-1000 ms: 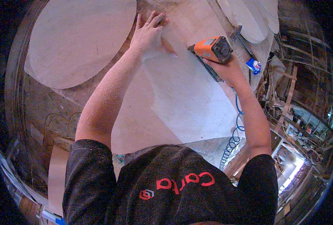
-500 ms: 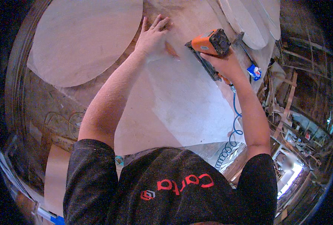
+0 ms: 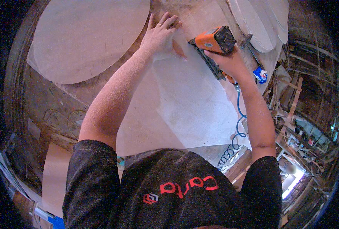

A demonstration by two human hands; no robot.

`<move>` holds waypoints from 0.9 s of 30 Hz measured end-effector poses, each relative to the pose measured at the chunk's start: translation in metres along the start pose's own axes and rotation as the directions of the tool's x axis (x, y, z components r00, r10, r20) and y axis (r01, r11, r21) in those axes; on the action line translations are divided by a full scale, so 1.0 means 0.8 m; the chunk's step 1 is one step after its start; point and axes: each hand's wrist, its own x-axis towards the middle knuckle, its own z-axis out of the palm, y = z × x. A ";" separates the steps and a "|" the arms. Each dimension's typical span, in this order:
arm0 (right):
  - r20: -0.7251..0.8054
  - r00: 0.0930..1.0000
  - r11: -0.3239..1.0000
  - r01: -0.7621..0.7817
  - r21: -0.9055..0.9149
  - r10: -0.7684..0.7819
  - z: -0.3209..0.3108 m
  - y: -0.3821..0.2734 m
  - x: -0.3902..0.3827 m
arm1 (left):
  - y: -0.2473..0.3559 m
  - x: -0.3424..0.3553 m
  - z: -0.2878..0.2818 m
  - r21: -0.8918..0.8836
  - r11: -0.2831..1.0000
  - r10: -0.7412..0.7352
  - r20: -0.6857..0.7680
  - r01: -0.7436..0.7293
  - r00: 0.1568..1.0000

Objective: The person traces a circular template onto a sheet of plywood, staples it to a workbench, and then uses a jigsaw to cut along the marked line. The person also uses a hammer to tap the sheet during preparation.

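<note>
Right hand point(image 3: 233, 64) is wrapped around the handle of an orange and black air-powered fastening tool point(image 3: 212, 40), fingers closed; the trigger finger cannot be made out. Left hand point(image 3: 160, 39) is open, fingers spread and grasping nothing visible, and appears to rest palm down at the far part of the pale, smooth, flat sheet point(image 3: 192, 105). That sheet lies directly before the person, with the tool over its right side; whether the tool's nose touches it cannot be determined. The step in hand is judged to be fastening the sheet, with the left hand steadying it. For sound work, the nose should be seated squarely and firmly before firing, and the left hand should press near the fastening point but out of the nose's line, since the two are near each other. The blue coiled plastic hose point(image 3: 239, 128), hanging below the right hand, should run slack so it does not drag the tool off line. The dark-headed hammer point(image 3: 247, 40), lying just beyond the right hand, should be clear of the tool's travel.
</note>
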 end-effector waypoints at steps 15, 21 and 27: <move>-0.005 0.985 0.947 0.166 -0.275 -0.174 0.010 0.025 0.011 | -0.001 0.002 -0.001 0.030 1.000 -0.010 0.030 0.009 0.999; 0.021 0.997 0.977 0.070 -0.204 -0.067 0.014 0.025 0.017 | -0.019 0.005 0.017 0.042 0.999 0.017 -0.047 -0.015 0.999; 0.081 0.993 0.996 -0.092 -0.001 0.091 -0.019 0.016 -0.031 | -0.007 0.020 0.022 0.056 0.996 0.067 -0.031 -0.065 0.997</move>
